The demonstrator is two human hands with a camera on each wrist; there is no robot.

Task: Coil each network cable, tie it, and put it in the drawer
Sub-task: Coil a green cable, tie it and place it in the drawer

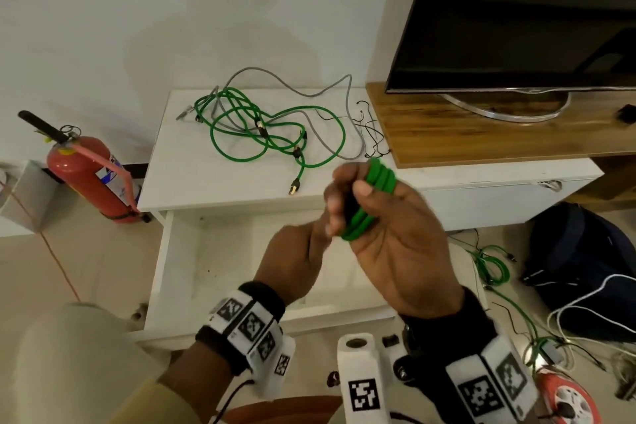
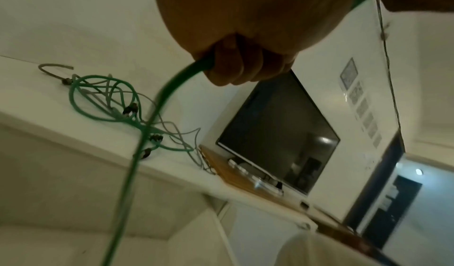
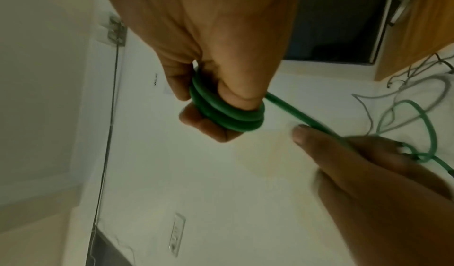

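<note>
My right hand is raised above the open white drawer and grips a green network cable coil wound in about three loops round its fingers. The coil shows plainly in the right wrist view. A free green strand runs from it into my left hand, whose curled fingers grip it. That strand hangs down past the drawer. Loose green cables and a grey cable lie tangled on the white cabinet top.
A television stands on a wooden board at the right. A red fire extinguisher stands left of the cabinet. On the floor at the right lie a dark backpack, more green cable and white cords.
</note>
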